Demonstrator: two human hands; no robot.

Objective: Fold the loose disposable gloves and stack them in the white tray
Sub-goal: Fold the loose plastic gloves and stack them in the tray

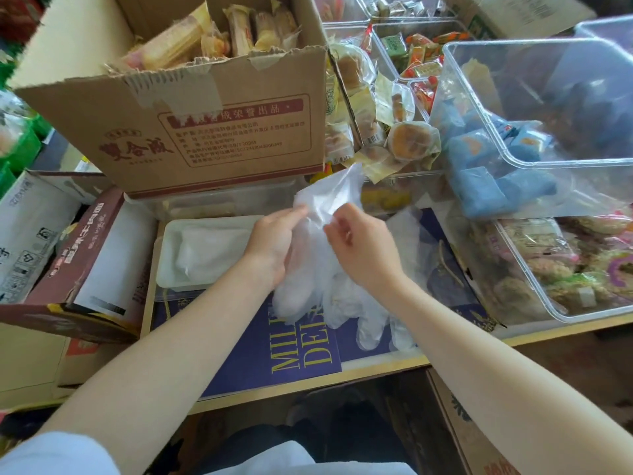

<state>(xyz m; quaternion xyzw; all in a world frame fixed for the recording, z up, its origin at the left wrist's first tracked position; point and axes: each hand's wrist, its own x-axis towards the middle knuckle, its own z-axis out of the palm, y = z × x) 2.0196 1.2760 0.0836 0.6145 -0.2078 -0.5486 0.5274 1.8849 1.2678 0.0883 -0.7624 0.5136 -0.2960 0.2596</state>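
Over on your left sits the white tray (pixel 168 255), and there's already something pale and filmy lying in it, which reads as gloves folded and stacked, though how many is impossible to count through that haze of plastic.

Now your left hand (pixel 274 245): fingers extended along the near side of the clear glove (pixel 329 200), fingertips pinching its upper edge while the palm backs the film. The glove is up off the surface, held between both hands just right of the tray, cuff end rising toward the cardboard box (pixel 191 132).

Your right hand (pixel 363 245) has its fingers curled in, nipping the glove's edge opposite the left. So you're mid-fold, I'd say, squaring up one glove before creasing it.

Below your hands, the loose pile of gloves (pixel 342 303) sprawls over the blue printed box (pixel 294 354), glove fingers dangling toward you. Plenty left, by the look of it.

Next move wants the edges matched and the film flattened, then a short carry left into the tray.

Hard to make out: where the held glove ends and the pile begins, and exactly what your right fingertips have caught, since clear plastic on clear plastic blurs it all.
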